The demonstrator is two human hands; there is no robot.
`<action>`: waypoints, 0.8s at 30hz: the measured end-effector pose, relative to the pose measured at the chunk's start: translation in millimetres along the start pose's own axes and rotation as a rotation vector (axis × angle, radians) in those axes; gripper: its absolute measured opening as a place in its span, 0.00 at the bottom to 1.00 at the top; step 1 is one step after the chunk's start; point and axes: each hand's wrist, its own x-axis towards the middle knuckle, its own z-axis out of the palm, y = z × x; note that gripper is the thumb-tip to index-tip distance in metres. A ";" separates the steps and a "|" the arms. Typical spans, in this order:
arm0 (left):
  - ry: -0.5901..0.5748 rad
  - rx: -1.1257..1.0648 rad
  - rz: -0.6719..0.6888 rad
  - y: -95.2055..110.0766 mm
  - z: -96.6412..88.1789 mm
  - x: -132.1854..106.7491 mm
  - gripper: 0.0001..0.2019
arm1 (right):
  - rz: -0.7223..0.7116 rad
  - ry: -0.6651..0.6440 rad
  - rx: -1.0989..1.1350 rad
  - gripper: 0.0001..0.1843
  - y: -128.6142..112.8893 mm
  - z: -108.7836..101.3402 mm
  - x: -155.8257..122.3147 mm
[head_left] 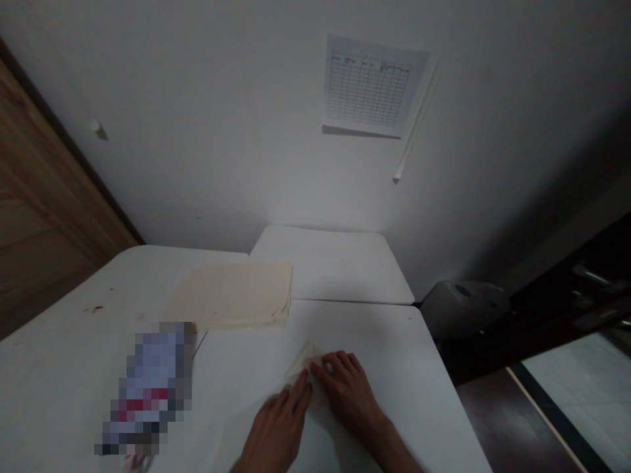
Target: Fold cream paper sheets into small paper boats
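A pale folded sheet of paper [304, 360] lies on the white table [394, 368] near its front edge. My left hand [279, 427] rests flat on the sheet's left side, fingers stretched out and pressing down. My right hand [348, 387] lies on the right side, fingers curled down on the fold, pressing it. Both hands touch each other at the fingertips. Most of the sheet is hidden under them.
A stack of cream sheets [231, 295] lies further back on the table. A blurred-out object [145, 387] sits at the left. A printed chart [369, 89] hangs on the wall. A grey bin [463, 305] stands right of the table; a wooden door [39, 217] is left.
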 end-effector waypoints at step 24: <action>0.076 0.024 -0.161 -11.2 -6.8 -6.6 0.17 | 0.010 0.008 -0.001 0.19 2.1 1.7 0.3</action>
